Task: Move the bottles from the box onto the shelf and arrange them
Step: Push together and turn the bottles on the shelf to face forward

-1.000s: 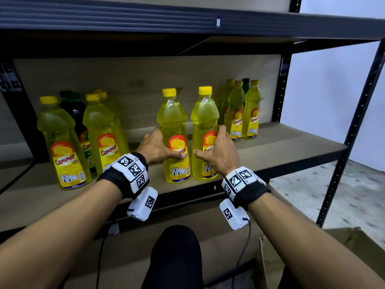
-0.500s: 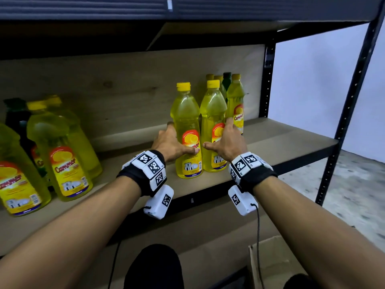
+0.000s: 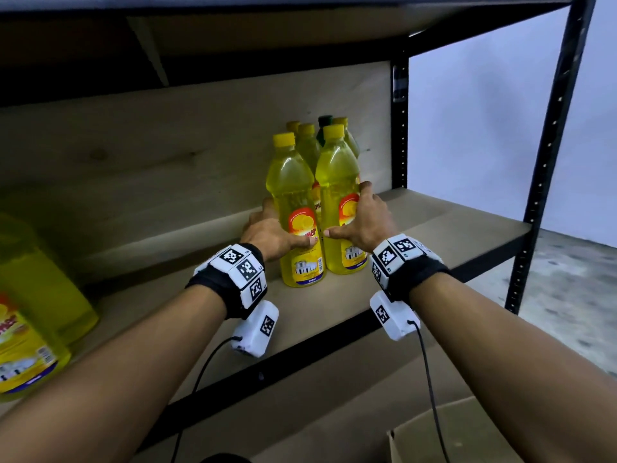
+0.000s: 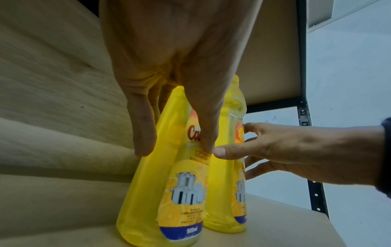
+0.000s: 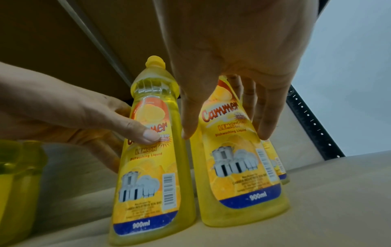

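Two yellow dish-liquid bottles stand side by side on the wooden shelf (image 3: pixel 444 235). My left hand (image 3: pixel 272 228) grips the left bottle (image 3: pixel 290 182), thumb on its label and fingers round its far left side. My right hand (image 3: pixel 359 217) grips the right bottle (image 3: pixel 335 172), thumb on the front and fingers round its right side. The left wrist view shows the left hand (image 4: pixel 175 148) on the left bottle (image 4: pixel 180 192), with the right bottle (image 4: pixel 226 192) beside it. In the right wrist view the right hand (image 5: pixel 226 133) holds the right bottle (image 5: pixel 239 175).
Right behind the pair stand several more yellow bottles (image 3: pixel 307 142) and one with a green cap (image 3: pixel 324 121), against the back board. More yellow bottles (image 3: pixel 30 329) stand at the far left. A black upright (image 3: pixel 547 162) marks the shelf's right end. An open cardboard box (image 3: pixel 467 436) sits below.
Both hands have carried the two bottles rightward and back along the shelf, up to the group at the right end. The left-hand bottles have slid out toward the frame's edge.
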